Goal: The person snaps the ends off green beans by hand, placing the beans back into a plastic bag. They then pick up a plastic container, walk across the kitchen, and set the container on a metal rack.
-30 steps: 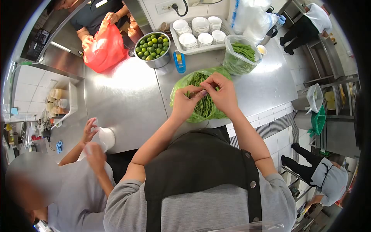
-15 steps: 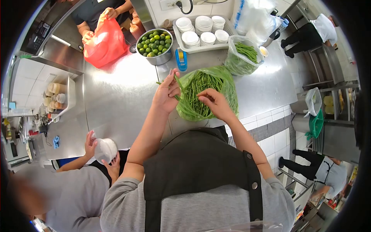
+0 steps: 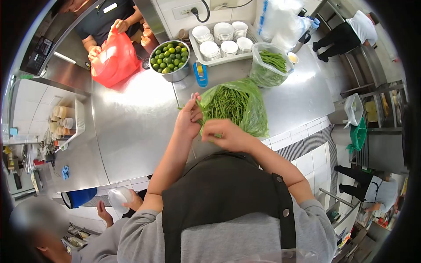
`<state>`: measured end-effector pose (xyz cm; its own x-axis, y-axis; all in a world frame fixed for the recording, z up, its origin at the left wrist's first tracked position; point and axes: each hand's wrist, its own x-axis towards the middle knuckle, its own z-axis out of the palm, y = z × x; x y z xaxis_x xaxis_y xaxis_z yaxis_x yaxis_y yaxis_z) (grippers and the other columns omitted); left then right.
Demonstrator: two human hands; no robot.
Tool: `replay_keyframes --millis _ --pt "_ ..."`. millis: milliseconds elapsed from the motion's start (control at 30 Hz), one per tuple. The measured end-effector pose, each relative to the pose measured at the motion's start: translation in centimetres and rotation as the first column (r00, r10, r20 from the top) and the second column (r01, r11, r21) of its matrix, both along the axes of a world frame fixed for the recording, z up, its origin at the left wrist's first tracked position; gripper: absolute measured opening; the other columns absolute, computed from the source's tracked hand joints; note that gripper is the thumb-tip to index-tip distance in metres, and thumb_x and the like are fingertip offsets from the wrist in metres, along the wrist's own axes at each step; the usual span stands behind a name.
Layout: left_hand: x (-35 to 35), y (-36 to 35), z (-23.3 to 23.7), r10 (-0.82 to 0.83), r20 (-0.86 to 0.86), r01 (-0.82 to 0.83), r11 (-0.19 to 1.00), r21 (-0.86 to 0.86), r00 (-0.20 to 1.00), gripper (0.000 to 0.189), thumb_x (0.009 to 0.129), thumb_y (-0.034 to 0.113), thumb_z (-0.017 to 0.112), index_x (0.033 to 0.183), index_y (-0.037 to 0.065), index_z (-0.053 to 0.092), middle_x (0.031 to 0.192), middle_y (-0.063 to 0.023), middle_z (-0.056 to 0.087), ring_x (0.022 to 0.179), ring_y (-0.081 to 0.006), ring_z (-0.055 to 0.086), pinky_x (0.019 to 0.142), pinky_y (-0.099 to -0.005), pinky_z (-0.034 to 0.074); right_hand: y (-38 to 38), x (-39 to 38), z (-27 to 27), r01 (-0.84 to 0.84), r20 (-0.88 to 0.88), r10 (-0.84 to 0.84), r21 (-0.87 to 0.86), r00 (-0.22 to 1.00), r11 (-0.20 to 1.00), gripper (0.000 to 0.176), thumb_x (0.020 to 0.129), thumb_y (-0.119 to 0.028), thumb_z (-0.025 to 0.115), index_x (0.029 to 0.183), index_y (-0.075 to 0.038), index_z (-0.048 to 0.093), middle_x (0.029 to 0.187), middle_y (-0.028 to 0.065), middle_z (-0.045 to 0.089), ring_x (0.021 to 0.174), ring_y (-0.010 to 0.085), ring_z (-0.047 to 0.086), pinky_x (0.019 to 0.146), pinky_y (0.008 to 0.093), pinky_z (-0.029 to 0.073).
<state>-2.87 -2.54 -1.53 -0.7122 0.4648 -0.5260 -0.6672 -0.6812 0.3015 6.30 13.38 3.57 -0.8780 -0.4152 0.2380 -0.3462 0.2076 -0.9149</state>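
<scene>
My left hand (image 3: 190, 117) is closed on green beans, at the left edge of an open green plastic bag (image 3: 258, 116). A bean end sticks out to the left of its fingers. Inside the bag lies a heap of green beans (image 3: 227, 104). My right hand (image 3: 221, 132) is at the bag's near left edge, beside my left hand, its fingers curled together; whatever they may hold is hidden. Behind the bag, to the right, a clear bag (image 3: 267, 72) holds more beans (image 3: 274, 59).
A metal bowl of green citrus (image 3: 174, 72), a blue tape dispenser (image 3: 201, 75) and a tray (image 3: 226, 60) of white cups stand at the back. One person holds a red bag (image 3: 115, 61); another, at lower left, holds a clear container (image 3: 118, 199). Two people stand at right.
My right hand has moved from above the beans toward the left and nearer to me, beside my left hand. The co-worker at lower left has moved down with the container.
</scene>
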Motion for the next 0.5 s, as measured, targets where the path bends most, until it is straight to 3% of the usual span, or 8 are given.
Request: replay_keyframes --millis 67,167,200,300,433,500 --pt "-0.4 -0.6 -1.2 0.023 0.023 -0.024 1.000 0.008 0.999 0.017 0.102 0.019 0.058 0.114 0.008 0.062 0.095 0.0030 0.066 0.050 -0.0021 0.032 0.043 -0.0179 0.027 -0.2 1.2 0.1 -0.188 0.134 0.181 0.040 0.974 0.981 0.014 0.091 -0.011 0.067 0.085 0.000 0.062 0.081 0.0120 0.060 0.079 0.0307 0.060 0.071 0.0392 0.048" --pt "-1.1 -1.3 -1.2 0.047 0.065 -0.050 0.998 0.039 0.997 0.016 0.102 0.018 0.058 0.112 0.007 0.063 0.093 0.0013 0.068 0.049 -0.0023 0.032 0.042 -0.0176 0.027 1.2 1.7 -3.1 -0.076 0.172 0.013 0.364 0.985 0.928 0.024 0.095 -0.023 0.060 0.090 0.000 0.065 0.089 0.0163 0.063 0.085 0.0361 0.061 0.077 0.0444 0.047" --pt "-1.1 -1.6 -1.2 0.059 0.084 -0.064 0.997 0.050 0.995 0.015 0.101 0.017 0.058 0.111 0.007 0.064 0.093 0.0004 0.068 0.049 -0.0024 0.032 0.042 -0.0174 0.028 1.9 1.6 -4.6 -0.014 0.196 -0.078 0.430 0.977 0.903 0.041 0.096 -0.039 0.056 0.090 -0.001 0.067 0.093 0.0184 0.064 0.090 0.0370 0.063 0.077 0.0472 0.047" --pt "-1.2 -2.5 -1.7 -0.020 0.072 0.004 0.978 0.209 0.997 0.017 0.103 0.017 0.054 0.114 0.007 0.062 0.088 0.0006 0.065 0.051 -0.0033 0.034 0.043 -0.0181 0.029 4.0 0.0 -3.1 -0.109 0.466 -0.235 0.600 0.853 0.793 0.049 0.094 -0.047 0.057 0.086 0.000 0.067 0.093 0.0196 0.065 0.091 0.0366 0.063 0.077 0.0467 0.047" --pt "-0.5 -2.0 -0.5 -0.063 0.058 0.047 0.968 0.247 0.996 0.022 0.106 0.018 0.047 0.121 0.006 0.057 0.082 0.0014 0.058 0.056 -0.0047 0.037 0.046 -0.0191 0.031 6.4 -1.5 -5.0 0.219 0.094 -0.357 0.637 0.929 0.739 0.039 0.090 -0.038 0.067 0.083 0.001 0.068 0.090 0.0197 0.062 0.093 0.0374 0.061 0.079 0.0461 0.048" --pt "-0.2 -1.6 0.4 -0.083 0.033 0.072 0.965 0.254 0.996 0.023 0.107 0.018 0.044 0.123 0.006 0.055 0.082 0.0013 0.055 0.058 -0.0053 0.038 0.047 -0.0195 0.032 6.9 -2.7 -5.8 0.293 0.005 -0.371 0.602 0.929 0.743 0.026 0.088 -0.023 0.070 0.089 0.002 0.067 0.096 0.0202 0.060 0.096 0.0394 0.059 0.085 0.0457 0.048"
